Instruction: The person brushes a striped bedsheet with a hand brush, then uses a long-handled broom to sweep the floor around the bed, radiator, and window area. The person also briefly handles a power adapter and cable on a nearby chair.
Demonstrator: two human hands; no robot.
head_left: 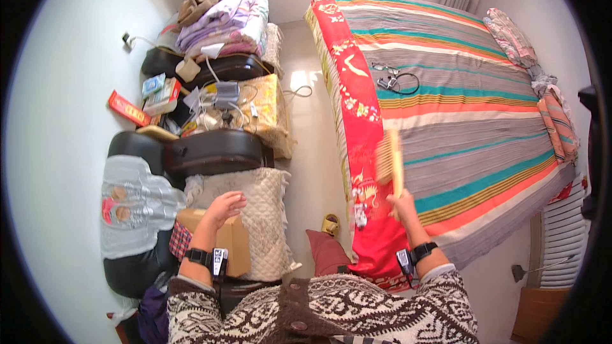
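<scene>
My right hand [401, 206] is closed around the handle of a pale wooden bed brush [398, 162]. The brush points away from me, its bristles facing left, over the red border [382, 229] of the bed cover. Whether the bristles touch the cloth cannot be told. To the left, my left hand [224, 209] hangs in the air, holding nothing, its fingers loosely stretched. Below it are a cardboard box [234, 248] and the cream quilted sofa cover [264, 216]. A striped bedspread [459, 134] in grey, teal and orange covers the bed.
Cables and glasses [398, 81] lie on the bed; folded bedding [510, 38] lines its right side. On the left, a black sofa [217, 151] carries piled blankets [223, 22], boxes and wires. A narrow floor strip [312, 172] runs between, with a yellow slipper [330, 224].
</scene>
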